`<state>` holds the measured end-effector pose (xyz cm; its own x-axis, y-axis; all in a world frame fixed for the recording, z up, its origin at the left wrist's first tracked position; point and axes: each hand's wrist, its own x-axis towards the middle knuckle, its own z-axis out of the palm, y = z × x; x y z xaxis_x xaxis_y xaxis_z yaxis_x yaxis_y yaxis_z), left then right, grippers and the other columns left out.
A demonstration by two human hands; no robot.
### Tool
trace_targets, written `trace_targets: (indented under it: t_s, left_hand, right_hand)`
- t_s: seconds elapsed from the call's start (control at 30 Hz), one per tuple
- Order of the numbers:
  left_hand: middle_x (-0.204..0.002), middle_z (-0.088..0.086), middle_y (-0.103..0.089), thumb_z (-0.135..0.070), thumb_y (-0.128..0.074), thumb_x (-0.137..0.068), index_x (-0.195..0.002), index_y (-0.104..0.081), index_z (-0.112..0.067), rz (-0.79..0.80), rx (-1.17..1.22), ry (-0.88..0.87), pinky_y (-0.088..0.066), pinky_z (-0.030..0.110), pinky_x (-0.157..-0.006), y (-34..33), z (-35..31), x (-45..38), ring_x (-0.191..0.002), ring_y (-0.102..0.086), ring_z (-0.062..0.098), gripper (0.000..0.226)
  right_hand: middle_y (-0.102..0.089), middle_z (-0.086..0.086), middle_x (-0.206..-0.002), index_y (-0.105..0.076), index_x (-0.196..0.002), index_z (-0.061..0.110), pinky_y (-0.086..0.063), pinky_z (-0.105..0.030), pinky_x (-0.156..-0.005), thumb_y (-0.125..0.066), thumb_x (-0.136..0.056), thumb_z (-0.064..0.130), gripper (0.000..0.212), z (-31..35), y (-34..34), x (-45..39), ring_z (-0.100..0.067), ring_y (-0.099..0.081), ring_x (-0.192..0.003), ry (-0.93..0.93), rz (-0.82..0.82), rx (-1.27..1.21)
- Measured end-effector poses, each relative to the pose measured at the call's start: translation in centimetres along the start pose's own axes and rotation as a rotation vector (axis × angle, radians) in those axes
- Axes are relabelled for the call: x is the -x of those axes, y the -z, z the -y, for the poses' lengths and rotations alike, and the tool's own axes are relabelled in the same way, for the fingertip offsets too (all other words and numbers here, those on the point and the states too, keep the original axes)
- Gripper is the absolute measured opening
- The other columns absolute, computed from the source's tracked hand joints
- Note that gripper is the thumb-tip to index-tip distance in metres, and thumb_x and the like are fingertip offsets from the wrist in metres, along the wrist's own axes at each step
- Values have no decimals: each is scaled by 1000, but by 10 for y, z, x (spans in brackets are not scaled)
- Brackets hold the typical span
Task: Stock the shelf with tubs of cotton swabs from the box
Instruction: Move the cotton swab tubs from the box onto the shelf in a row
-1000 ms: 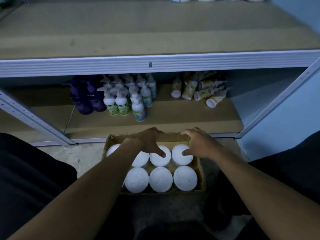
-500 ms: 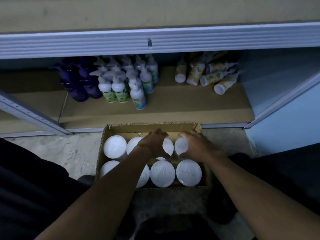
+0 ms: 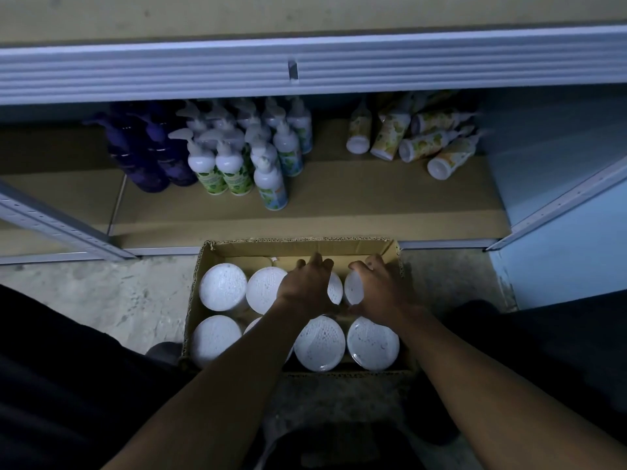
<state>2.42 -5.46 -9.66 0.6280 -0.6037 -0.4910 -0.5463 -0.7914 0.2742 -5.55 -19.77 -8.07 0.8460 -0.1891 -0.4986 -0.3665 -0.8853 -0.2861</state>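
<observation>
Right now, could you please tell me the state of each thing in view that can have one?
Cardboard box: open, on the floor, holding tubs.
Tubs of cotton swabs: upright, lids on, all in the box.
Left hand: wrapped over a back-row tub.
Right hand: wrapped over the neighbouring back-row tub.
Pump bottles: standing upright on the shelf.
Yellow-label bottles: mostly toppled.

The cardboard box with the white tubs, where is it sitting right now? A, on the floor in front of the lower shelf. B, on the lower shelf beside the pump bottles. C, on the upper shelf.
A: the cardboard box rests on the concrete floor, just in front of the lower shelf that holds the pump bottles.
</observation>
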Motion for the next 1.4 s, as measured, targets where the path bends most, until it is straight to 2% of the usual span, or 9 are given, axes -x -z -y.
trace_targets:
  t_s: [0.23, 0.5, 0.73, 0.83, 0.9, 1.0, 1.13, 1.27, 1.4]
  left_hand:
    - [-146, 7, -38, -50, -81, -72, -141, -40, -17, -15, -41, -5, -52, 43, -96, -6, 2, -3, -130, -45, 35, 87]
    - [-145, 9, -37, -49, -81, -71, -141, -36, -16, -13, -60, 3, -51, 44, -95, -6, 1, -5, -129, -43, 35, 89]
    - [-140, 7, -41, -50, -81, -69, -137, -39, -16, -40, -44, -6, -49, 45, -94, 5, -1, -1, -124, -43, 33, 86]
    - [-141, 7, -43, -51, -81, -67, -139, -40, -17, -69, -35, -18, -48, 46, -95, 18, -4, 5, -126, -43, 34, 90]
    - [-140, 7, -43, -52, -81, -66, -142, -39, -17, -75, -30, -17, -46, 46, -98, 29, -5, 9, -127, -43, 34, 94]
    - [-131, 8, -48, -54, -83, -62, -136, -46, -17, -91, 1, -19, -46, 44, -98, 47, -6, 18, -120, -49, 33, 90]
    - [-126, 9, -54, -51, -85, -61, -129, -55, -18, -131, 8, -41, -49, 37, -93, 81, -10, 37, -112, -54, 31, 82]
    - [-128, 7, -56, -50, -86, -63, -129, -56, -18, -150, -33, -64, -50, 35, -90, 116, -15, 57, -112, -57, 26, 80]
    - [-119, 3, -61, -55, -83, -61, -124, -58, -21, -181, -106, -71, -54, 36, -85, 150, -21, 81, -103, -60, 24, 76]
  right_hand:
    - [-36, -4, -143, -44, -140, 26, -53, -43, -91, -82, -71, 52, 83, -4, -7, -4, -31, -49, -126, -3, -44, -4]
    - [-36, -2, -142, -45, -139, 28, -53, -43, -91, -85, -70, 47, 83, -7, -8, -8, -31, -47, -127, -11, -33, -41]
    - [-33, 1, -144, -43, -142, 29, -42, -33, -82, -81, -77, 34, 75, -7, 9, -3, -28, -44, -128, -21, -22, -32]
    - [-35, 4, -144, -42, -139, 35, -46, -44, -95, -82, -72, 40, 78, -1, 23, 4, -29, -43, -129, -39, -28, -18]
    - [-38, 4, -141, -41, -138, 37, -48, -50, -96, -83, -67, 44, 82, 2, 32, 10, -29, -43, -128, -25, -43, -7]
    - [-41, 3, -137, -43, -139, 34, -49, -44, -91, -82, -68, 44, 82, 4, 50, 19, -28, -43, -125, 26, -61, 15]
    - [-43, 3, -135, -45, -138, 35, -50, -44, -93, -84, -66, 46, 83, 13, 77, 35, -29, -47, -123, 67, -89, 16]
    - [-42, 3, -136, -47, -139, 36, -50, -42, -91, -83, -65, 46, 83, 27, 101, 53, -27, -46, -124, 127, -127, 16]
    - [-41, 1, -133, -49, -138, 37, -50, -43, -92, -84, -62, 49, 85, 39, 126, 70, -27, -48, -123, 186, -189, 42]
